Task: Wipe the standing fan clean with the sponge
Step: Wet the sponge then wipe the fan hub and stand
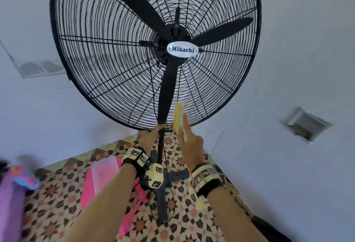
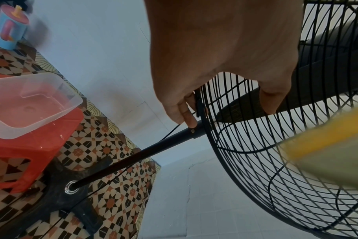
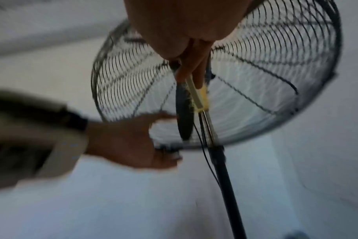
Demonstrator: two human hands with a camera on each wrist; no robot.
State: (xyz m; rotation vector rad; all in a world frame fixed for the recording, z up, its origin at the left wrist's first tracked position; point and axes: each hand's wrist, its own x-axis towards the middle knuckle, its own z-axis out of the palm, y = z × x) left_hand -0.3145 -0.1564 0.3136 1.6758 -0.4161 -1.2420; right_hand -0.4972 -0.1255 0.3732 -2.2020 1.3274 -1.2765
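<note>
Fan [image 1: 178,49]: black, upright in a corner, on a pole [image 2: 133,158]. My left hand [image 1: 148,135] grips the bottom rim of its grille [image 2: 255,161]. My right hand [image 1: 191,143] pinches the yellow sponge [image 1: 178,115], held edge-on against the lower grille, beside the low blade [image 1: 167,95]. Clear tub [image 2: 31,105] on red stool [image 2: 41,142], left.

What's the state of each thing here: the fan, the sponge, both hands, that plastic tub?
Standing fan: upright, blades look still.
Sponge: held against the lower front grille.
Right hand: grips the sponge.
Left hand: grips the grille's bottom rim.
Clear tub: open, resting on a red stool.
</note>
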